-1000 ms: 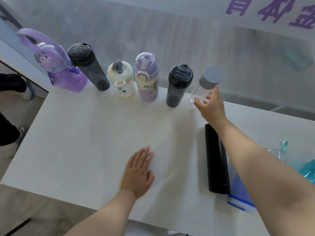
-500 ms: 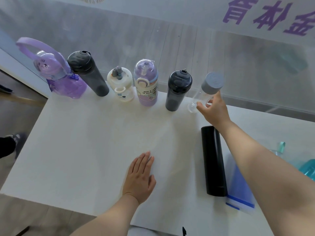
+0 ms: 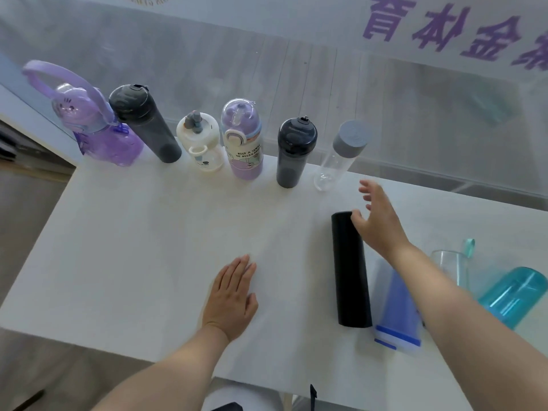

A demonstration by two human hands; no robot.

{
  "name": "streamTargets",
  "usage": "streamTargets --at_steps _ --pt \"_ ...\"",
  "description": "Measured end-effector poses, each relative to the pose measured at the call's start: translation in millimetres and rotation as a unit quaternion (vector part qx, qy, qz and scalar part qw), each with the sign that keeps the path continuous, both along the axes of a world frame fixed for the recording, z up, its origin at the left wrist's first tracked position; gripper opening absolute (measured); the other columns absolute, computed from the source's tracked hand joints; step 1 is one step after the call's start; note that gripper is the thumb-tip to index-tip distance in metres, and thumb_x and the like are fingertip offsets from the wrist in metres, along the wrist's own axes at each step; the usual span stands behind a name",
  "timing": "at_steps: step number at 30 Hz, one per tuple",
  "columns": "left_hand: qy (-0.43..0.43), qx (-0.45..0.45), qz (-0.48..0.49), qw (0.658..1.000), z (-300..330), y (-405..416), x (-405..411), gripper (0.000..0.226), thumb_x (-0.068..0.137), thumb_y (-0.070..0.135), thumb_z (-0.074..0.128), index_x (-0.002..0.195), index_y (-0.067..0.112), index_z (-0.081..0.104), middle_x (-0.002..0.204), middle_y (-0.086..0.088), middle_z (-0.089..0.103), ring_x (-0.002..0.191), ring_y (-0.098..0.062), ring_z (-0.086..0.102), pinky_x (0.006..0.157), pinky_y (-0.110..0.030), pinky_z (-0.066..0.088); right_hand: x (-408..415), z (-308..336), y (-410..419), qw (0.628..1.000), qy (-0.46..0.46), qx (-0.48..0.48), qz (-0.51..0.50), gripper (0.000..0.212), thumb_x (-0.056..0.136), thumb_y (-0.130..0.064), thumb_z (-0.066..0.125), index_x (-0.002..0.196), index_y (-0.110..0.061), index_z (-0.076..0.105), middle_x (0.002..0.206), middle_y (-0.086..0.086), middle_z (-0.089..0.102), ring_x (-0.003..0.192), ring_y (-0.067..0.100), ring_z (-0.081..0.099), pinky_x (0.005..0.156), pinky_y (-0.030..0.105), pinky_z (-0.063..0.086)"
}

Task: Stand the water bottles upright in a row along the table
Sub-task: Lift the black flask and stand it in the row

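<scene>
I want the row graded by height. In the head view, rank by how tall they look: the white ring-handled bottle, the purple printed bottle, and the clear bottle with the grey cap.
1. Clear bottle with grey cap
2. Purple printed bottle, close to the first, and the wide-angle lens makes that unsure
3. White ring-handled bottle, clearly shortest

We get a single head-worn wide-angle view, looking forward and down from above the near edge of the table, close in, both forearms entering from the bottom, the frosted wall behind; strong wide-angle bending at the edges.
</scene>
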State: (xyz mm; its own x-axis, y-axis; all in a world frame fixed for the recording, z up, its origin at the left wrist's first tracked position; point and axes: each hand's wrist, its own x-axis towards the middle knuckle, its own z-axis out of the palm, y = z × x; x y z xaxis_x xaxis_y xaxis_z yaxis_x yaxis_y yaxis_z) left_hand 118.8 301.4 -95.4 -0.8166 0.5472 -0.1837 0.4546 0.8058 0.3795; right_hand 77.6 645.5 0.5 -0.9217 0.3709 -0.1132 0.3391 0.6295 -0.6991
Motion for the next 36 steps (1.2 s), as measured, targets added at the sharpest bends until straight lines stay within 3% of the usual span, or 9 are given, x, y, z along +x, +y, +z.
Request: streamTargets --at_steps 3,7,9,14,20,22,27,32,36 --pt "0.004 0.001 0.013 1.000 0 2 2 0.061 0.085 0.030 0.041 0.143 0.011 0.042 0.153 -0.007 0.035 0.141 -0.023 0.032 0.116 -0.041 0.020 41 -1 1 0.987 0.048 0.090 0.127 0.050 0.082 0.011 0.054 0.127 -0.011 0.055 0.125 0.006 0.056 0.113 0.027 0.052 0.104 0.028 0.038" --pt "0.016 0.018 0.064 0.998 3 13 5 0.055 0.084 0.028 0.041 0.136 0.010 0.048 0.148 -0.010 0.043 0.137 -0.026 0.037 0.118 -0.036 0.016 85 -8 -1 0.917 0.058 0.223 0.324 0.052 0.071 0.015 0.062 0.116 -0.012 0.068 0.127 0.010 0.062 0.114 0.033 0.057 0.095 0.044 0.051" --pt "0.022 0.031 0.106 0.994 5 26 10 0.054 0.082 0.027 0.041 0.131 0.007 0.051 0.144 -0.013 0.046 0.134 -0.027 0.036 0.117 -0.036 0.015 103 -15 1 0.887 0.034 0.257 0.383 0.062 0.065 0.013 0.066 0.120 -0.017 0.067 0.135 0.008 0.059 0.120 0.033 0.056 0.095 0.044 0.052" --pt "0.029 0.081 0.155 0.984 11 73 35 0.055 0.080 0.026 0.040 0.131 0.007 0.049 0.143 -0.012 0.046 0.135 -0.026 0.034 0.116 -0.037 0.014 118 -24 9 0.863 -0.005 0.282 0.420 0.088 0.060 0.012 0.065 0.139 -0.023 0.051 0.151 0.007 0.041 0.133 0.034 0.046 0.100 0.039 0.045" --pt "-0.026 0.154 0.023 0.987 16 128 60 0.062 0.080 0.031 0.045 0.139 0.013 0.046 0.145 -0.003 0.046 0.139 -0.019 0.031 0.114 -0.041 0.025 116 -24 10 0.832 -0.022 0.347 0.432 0.086 0.061 0.004 0.071 0.140 -0.022 0.051 0.147 0.014 0.046 0.125 0.044 0.051 0.087 0.044 0.053" --pt "-0.078 0.184 0.032 0.979 18 135 69 0.063 0.083 0.036 0.044 0.143 0.016 0.041 0.145 -0.002 0.045 0.138 -0.016 0.033 0.114 -0.043 0.028 115 -24 8 0.827 -0.024 0.355 0.435 0.077 0.064 0.002 0.072 0.135 -0.022 0.055 0.145 0.015 0.048 0.124 0.045 0.051 0.085 0.044 0.054" --pt "-0.164 0.277 0.053 0.945 42 144 78 0.062 0.086 0.030 0.061 0.143 0.029 0.036 0.134 0.011 0.053 0.124 -0.004 0.047 0.105 -0.029 0.040 115 -21 9 0.828 -0.035 0.359 0.428 0.075 0.066 -0.015 0.083 0.135 -0.023 0.051 0.145 0.014 0.047 0.125 0.048 0.048 0.081 0.044 0.057" --pt "-0.228 0.315 0.098 0.916 60 146 84 0.074 0.082 0.032 0.070 0.145 0.035 0.031 0.140 0.023 0.043 0.128 0.004 0.042 0.103 -0.014 0.036 120 -13 7 0.888 -0.016 0.268 0.373 0.071 0.066 -0.015 0.084 0.131 -0.020 0.057 0.139 0.014 0.052 0.118 0.045 0.055 0.070 0.039 0.060" --pt "-0.175 0.318 0.168 0.916 73 146 74 0.042 0.087 0.019 0.065 0.124 0.034 0.053 0.122 0.016 0.058 0.106 -0.002 0.057 0.091 -0.027 0.049 124 -5 14 0.926 0.027 0.200 0.320 0.050 0.073 -0.021 0.084 0.118 -0.010 0.066 0.129 0.017 0.061 0.108 0.032 0.064 0.081 0.036 0.059"
